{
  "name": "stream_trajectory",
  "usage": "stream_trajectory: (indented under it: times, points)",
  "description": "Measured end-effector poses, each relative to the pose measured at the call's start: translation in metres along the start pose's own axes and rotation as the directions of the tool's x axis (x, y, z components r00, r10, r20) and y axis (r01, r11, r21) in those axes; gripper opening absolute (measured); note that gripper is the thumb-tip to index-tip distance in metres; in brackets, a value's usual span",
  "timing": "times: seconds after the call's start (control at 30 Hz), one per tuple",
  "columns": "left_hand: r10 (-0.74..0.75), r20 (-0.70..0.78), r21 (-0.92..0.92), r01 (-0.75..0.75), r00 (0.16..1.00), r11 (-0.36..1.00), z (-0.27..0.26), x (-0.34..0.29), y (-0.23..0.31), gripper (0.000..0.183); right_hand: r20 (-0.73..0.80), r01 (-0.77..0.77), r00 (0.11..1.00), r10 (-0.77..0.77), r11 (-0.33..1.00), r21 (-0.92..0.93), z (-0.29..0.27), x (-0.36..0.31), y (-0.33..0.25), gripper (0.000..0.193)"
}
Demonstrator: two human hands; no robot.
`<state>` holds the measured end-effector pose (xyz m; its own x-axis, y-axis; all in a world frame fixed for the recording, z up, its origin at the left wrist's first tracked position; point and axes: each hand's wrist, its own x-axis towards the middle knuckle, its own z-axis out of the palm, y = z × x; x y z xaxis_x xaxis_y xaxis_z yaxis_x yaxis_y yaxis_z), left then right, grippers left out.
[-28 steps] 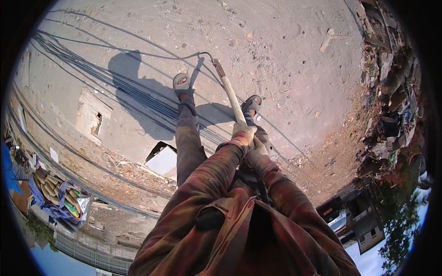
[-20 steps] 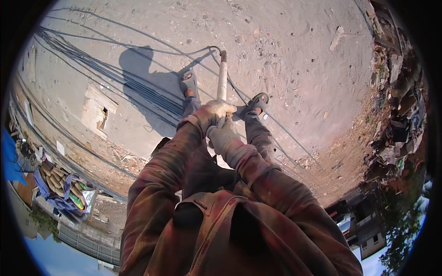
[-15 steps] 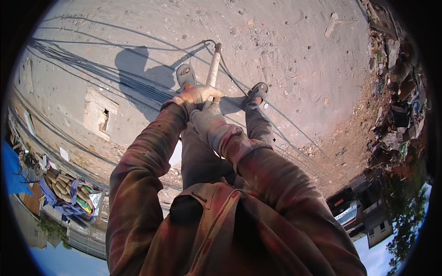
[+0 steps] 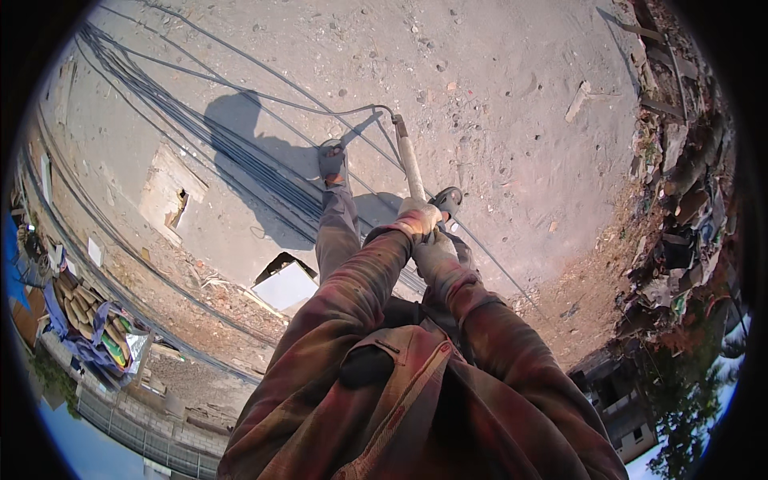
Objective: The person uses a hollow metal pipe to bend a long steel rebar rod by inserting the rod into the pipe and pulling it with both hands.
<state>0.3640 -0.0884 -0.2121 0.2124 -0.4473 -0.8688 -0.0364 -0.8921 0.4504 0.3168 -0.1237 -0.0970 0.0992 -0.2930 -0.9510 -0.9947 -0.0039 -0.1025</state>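
A pale, worn pipe (image 4: 411, 164) slants across the middle, its far end dark. A dark steel rod (image 4: 304, 105) comes from the upper left, bends sharply and meets that end, seemingly entering it. My gloved left hand (image 4: 419, 219) is closed round the pipe's near part. Just below it, my gloved right hand (image 4: 436, 250) grips the same pipe, its fingers partly hidden. Several long rods (image 4: 192, 120) lie bundled on the ground to the left, running toward my feet.
My sandalled feet (image 4: 332, 160) stand astride the rods. Left of them are a broken concrete block (image 4: 164, 192) and a white panel (image 4: 286, 287) over a dark hole. Rubble and scrap (image 4: 684, 216) line the right edge. A sack pile (image 4: 92, 320) sits lower left.
Both hands have moved right and somewhat nearer to me with the pipe. Its slant has turned from leaning right at the far end to leaning left. The rod's bent end has shifted along.
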Motion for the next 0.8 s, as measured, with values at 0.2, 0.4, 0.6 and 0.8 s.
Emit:
stream_trajectory:
  times: [0.2,0.4,0.6,0.8]
  points:
    - [-0.375,-0.091,-0.444,0.299,0.923,0.845,-0.015,-0.033,0.034,0.035,-0.069,0.065,0.996,-0.063,0.997,0.032,-0.017,-0.022,0.005,0.035]
    - [-0.476,-0.024,-0.601,0.368,0.879,0.71,-0.002,-0.035,0.032,0.045,0.076,0.1,0.989,-0.123,0.961,0.259,-0.017,-0.02,0.024,0.044]
    - [-0.473,-0.048,-0.525,0.38,0.88,0.761,0.046,-0.027,0.016,0.051,0.054,0.244,0.958,-0.281,0.902,0.355,-0.008,-0.012,0.074,0.05]
    - [-0.472,-0.134,-0.585,0.315,0.871,0.747,0.084,-0.018,0.018,0.053,0.128,0.215,0.962,-0.241,0.959,0.187,-0.028,0.006,0.101,0.064]
